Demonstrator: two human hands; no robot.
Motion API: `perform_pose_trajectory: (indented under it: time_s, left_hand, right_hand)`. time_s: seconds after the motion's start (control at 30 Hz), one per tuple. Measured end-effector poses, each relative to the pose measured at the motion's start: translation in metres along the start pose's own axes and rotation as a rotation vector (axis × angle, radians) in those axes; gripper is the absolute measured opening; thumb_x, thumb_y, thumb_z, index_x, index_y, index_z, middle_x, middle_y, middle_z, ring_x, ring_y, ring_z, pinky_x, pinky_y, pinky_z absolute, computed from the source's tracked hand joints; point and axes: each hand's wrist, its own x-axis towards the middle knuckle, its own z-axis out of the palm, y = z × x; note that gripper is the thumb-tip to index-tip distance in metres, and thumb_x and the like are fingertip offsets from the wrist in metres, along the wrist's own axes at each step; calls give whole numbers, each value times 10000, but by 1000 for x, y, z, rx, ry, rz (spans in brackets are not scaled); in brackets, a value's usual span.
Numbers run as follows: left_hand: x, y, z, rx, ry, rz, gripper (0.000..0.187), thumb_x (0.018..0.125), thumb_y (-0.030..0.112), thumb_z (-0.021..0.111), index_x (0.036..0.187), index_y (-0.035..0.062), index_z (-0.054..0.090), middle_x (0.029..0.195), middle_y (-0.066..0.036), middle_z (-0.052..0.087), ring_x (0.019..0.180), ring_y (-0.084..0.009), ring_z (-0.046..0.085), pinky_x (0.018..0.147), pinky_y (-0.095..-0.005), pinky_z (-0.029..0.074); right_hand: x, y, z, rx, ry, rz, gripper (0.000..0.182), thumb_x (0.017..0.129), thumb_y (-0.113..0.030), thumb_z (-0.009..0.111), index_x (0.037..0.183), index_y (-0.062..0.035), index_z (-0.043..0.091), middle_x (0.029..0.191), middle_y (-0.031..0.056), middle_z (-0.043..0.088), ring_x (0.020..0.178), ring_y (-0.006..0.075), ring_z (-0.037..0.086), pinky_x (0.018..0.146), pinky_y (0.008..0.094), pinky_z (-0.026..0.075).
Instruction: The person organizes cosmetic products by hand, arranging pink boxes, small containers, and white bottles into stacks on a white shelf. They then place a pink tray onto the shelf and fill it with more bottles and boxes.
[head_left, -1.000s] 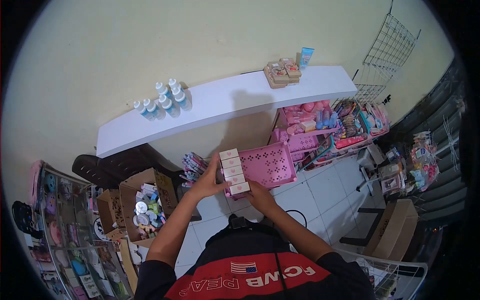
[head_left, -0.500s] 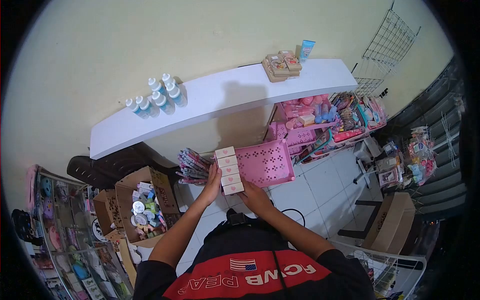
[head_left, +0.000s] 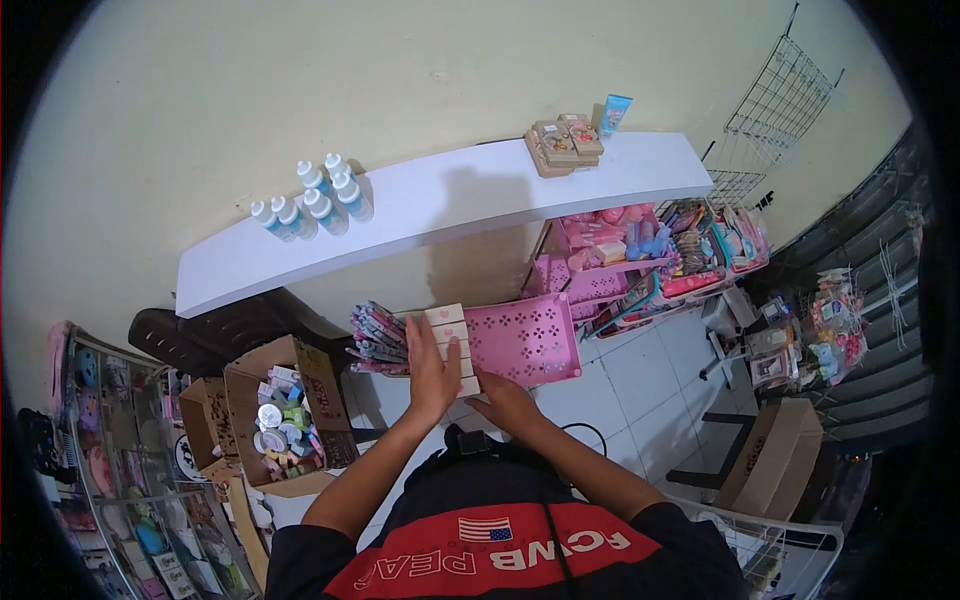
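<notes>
A row of small cream boxes [head_left: 449,330] with pink heart marks stands at the left end of a pink perforated basket [head_left: 525,340]. My left hand [head_left: 432,372] lies over the row, its fingers stretched out flat along the boxes and covering several of them. Close to the row's near right corner is my right hand [head_left: 507,405], thumb apart from the fingers, whose tips meet the end box. Left of the boxes, a bundle of patterned pens or pencils [head_left: 378,335] stands packed together. Whether the boxes rest inside the basket is hidden.
A white wall shelf [head_left: 430,215] carries several white-capped bottles [head_left: 325,212], brown boxes [head_left: 562,145] and a blue tube [head_left: 615,114]. At left, a cardboard box [head_left: 340,410] holds small items beside a wire rack [head_left: 130,430]. Filled pink baskets [head_left: 610,265] stand at right.
My left hand has shifted from the row's left side to over the boxes, fingers now flat across them. My right hand has moved slightly down, its thumb now showing.
</notes>
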Motion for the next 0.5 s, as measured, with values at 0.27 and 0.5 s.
perform_pose_trajectory:
  time_s: [0.27,0.5]
  left_hand:
    - [11,26,22,697,8,383,852,908,297,687,1564,-95,310,1638,-367,211,1534,-529,192,1245,-604,188]
    - [12,9,23,813,-36,421,818,880,226,626,1551,-124,316,1641,-352,229,1556,-484,186,1267,-588,134]
  right_hand:
    - [-4,17,-21,26,-68,29,587,857,-135,773,1376,31,555,1261,237,644,1148,405,652,992,466,536]
    - [-6,34,-41,-56,-70,-1,605,869,-164,749,1394,52,540,1371,261,594,1257,423,598,1077,456,498]
